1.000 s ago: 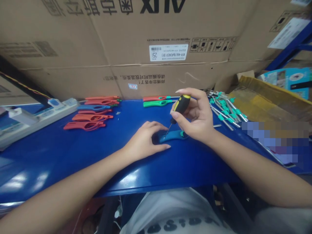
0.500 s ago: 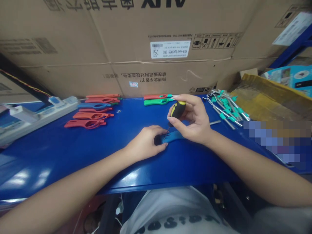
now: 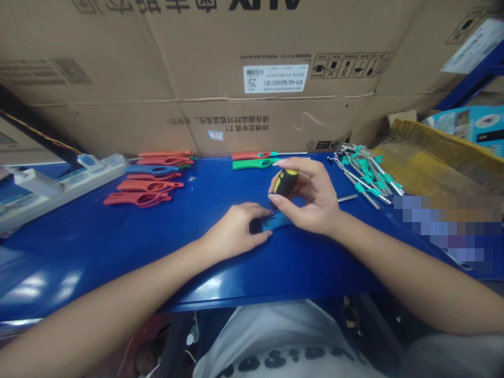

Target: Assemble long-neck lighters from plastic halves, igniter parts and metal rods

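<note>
A right hand pinches a black-and-yellow screwdriver between thumb and fingertips, its thin tip meeting a blue plastic handle mid-desk. A left hand curves over that handle's end, pressing it to the blue desk. The tip sits just beside those fingers, so a slip could jab them. Red handles lie toward the back-left edge, metal rods with teal ends toward the back-right.

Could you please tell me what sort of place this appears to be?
Probably an assembly workshop: stacked cartons, a blue workbench, rows of red plastic parts, and a screwdriver held in the right hand.
</note>
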`<state>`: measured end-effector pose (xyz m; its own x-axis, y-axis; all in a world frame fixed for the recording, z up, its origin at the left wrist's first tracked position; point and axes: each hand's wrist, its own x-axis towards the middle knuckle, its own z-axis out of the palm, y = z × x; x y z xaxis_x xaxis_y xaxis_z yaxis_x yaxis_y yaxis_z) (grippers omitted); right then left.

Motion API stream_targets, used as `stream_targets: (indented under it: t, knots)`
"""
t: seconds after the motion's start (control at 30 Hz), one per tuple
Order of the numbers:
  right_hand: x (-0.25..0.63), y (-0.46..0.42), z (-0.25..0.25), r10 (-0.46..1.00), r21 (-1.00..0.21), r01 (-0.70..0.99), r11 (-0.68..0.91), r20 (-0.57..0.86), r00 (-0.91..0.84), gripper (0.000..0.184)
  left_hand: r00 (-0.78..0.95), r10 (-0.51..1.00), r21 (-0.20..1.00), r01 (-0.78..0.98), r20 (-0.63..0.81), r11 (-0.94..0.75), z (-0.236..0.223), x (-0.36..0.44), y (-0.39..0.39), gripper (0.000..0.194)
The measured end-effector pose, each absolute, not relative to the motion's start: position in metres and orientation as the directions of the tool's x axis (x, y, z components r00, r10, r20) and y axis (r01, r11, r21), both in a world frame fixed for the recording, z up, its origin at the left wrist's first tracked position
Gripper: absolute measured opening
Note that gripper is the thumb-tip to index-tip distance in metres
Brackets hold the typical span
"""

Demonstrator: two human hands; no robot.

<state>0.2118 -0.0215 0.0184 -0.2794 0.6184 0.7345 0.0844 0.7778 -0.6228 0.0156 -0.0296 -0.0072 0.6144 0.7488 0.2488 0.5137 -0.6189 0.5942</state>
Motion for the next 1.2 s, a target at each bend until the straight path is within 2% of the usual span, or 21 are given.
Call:
stream_targets:
  t: [0.1, 0.23, 0.43, 0.57, 0.67, 0.73, 0.8, 0.83, 0.97, 1.03, 1.1, 1.2]
  knots:
    - [0.213, -0.017, 0.015, 0.515, -0.515, 0.092, 0.852, 0.796, -0.319, 0.051, 0.617, 0.746, 0.592, 0.512, 0.251, -0.623, -0.007, 0.016, -0.03, 0.028]
    - [0.214, -0.014, 0.014, 0.494, -0.489, 0.109, 0.866, 0.796, -0.349, 0.052, 0.616, 0.748, 0.591, 0.516, 0.247, -0.62, -0.007, 0.016, -0.03, 0.029]
    - [0.216, -0.015, 0.025, 0.54, -0.577, 0.114, 0.809, 0.652, -0.532, 0.065, 0.622, 0.741, 0.585, 0.511, 0.254, -0.63, -0.006, 0.015, -0.03, 0.023]
    - [0.218, -0.015, 0.03, 0.54, -0.608, 0.099, 0.788, 0.604, -0.585, 0.061, 0.616, 0.746, 0.592, 0.511, 0.254, -0.624, -0.006, 0.016, -0.029, 0.028]
    - [0.218, -0.013, 0.024, 0.542, -0.545, 0.173, 0.821, 0.646, -0.538, 0.062, 0.621, 0.737, 0.588, 0.501, 0.267, -0.635, -0.008, 0.015, -0.029, 0.022]
    - [0.218, -0.013, 0.019, 0.522, -0.451, 0.264, 0.852, 0.707, -0.477, 0.066, 0.624, 0.729, 0.581, 0.495, 0.28, -0.647, -0.008, 0.015, -0.029, 0.016]
    - [0.216, -0.014, 0.018, 0.486, -0.366, 0.334, 0.869, 0.761, -0.431, 0.066, 0.624, 0.726, 0.578, 0.491, 0.289, -0.652, -0.008, 0.015, -0.029, 0.016]
    - [0.216, -0.015, 0.019, 0.485, -0.36, 0.343, 0.868, 0.766, -0.423, 0.062, 0.622, 0.728, 0.582, 0.491, 0.287, -0.648, -0.008, 0.015, -0.029, 0.019]
    - [0.213, -0.016, 0.027, 0.591, -0.559, 0.225, 0.798, 0.655, -0.47, 0.044, 0.627, 0.741, 0.611, 0.496, 0.239, -0.617, -0.006, 0.016, -0.03, 0.027]
    - [0.213, -0.015, 0.028, 0.598, -0.584, 0.191, 0.789, 0.657, -0.459, 0.042, 0.63, 0.741, 0.611, 0.498, 0.234, -0.616, -0.006, 0.016, -0.03, 0.029]
    - [0.215, -0.013, 0.026, 0.555, -0.494, 0.252, 0.832, 0.725, -0.409, 0.045, 0.63, 0.738, 0.607, 0.494, 0.243, -0.622, -0.008, 0.017, -0.031, 0.03]
    - [0.219, -0.013, 0.025, 0.433, -0.292, 0.378, 0.879, 0.822, -0.37, 0.046, 0.635, 0.729, 0.61, 0.478, 0.258, -0.632, -0.009, 0.017, -0.031, 0.031]
